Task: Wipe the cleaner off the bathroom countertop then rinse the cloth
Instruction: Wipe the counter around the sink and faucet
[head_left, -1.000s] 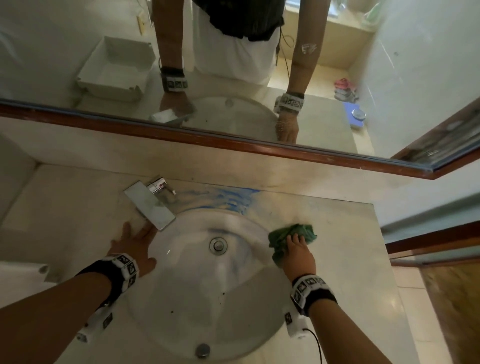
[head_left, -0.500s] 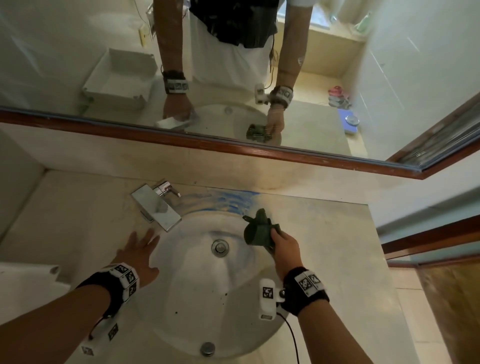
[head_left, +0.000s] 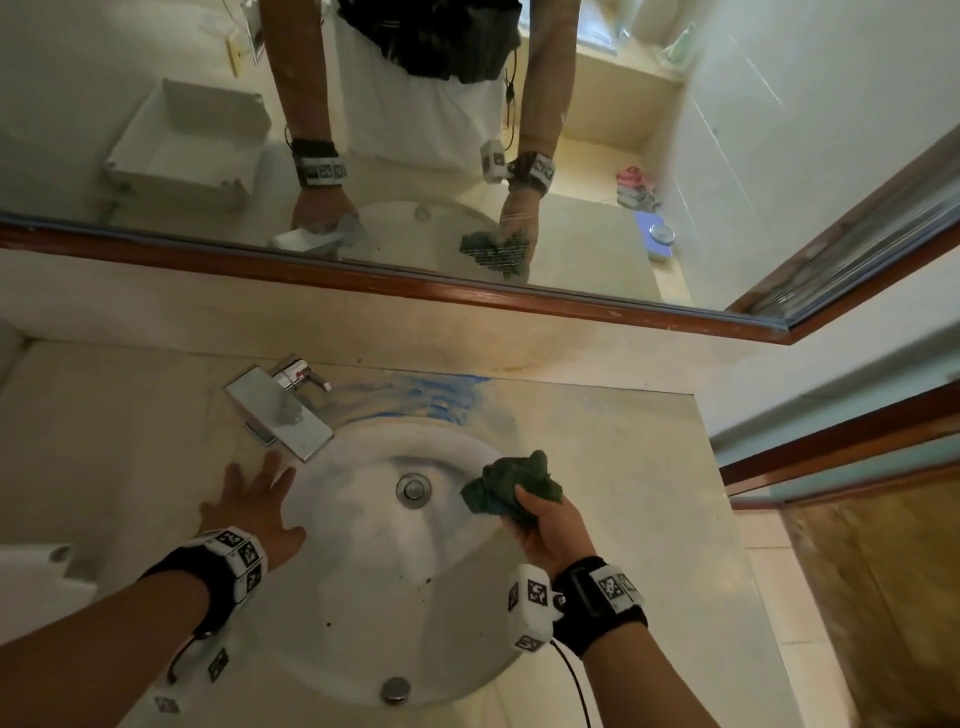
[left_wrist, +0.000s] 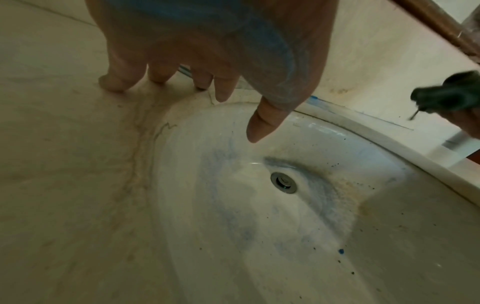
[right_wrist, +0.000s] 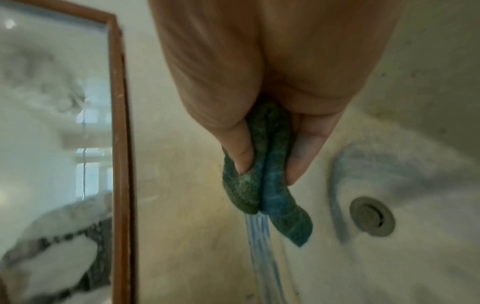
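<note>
Looking down from the head view, the surface (head_left: 623, 441) runs back to a wall under a wood-framed mirror (head_left: 467, 299), with blue cleaner streaks (head_left: 436, 395) along its back edge behind the basin (head_left: 363, 597). The faucet (head_left: 278, 410) juts over the basin's left rim. The left hand (head_left: 254, 506) lies flat, fingers spread, on the surface just left of the rim. The right hand (head_left: 545, 525) is raised over the basin's right side, its grip pinching a bunched green cloth (head_left: 511, 486) near the drain (head_left: 413, 488).

In the left wrist view, the fingertips (left_wrist: 111, 84) press the surface while the thumb hangs over the bowl, which is blue-smeared around the drain (left_wrist: 283, 182).

In the right wrist view, thumb and fingers (right_wrist: 303, 152) squeeze the folded cloth (right_wrist: 262, 179); its long axis runs straight out of the fist, the free end pointing towards the back edge and the streaks there.
</note>
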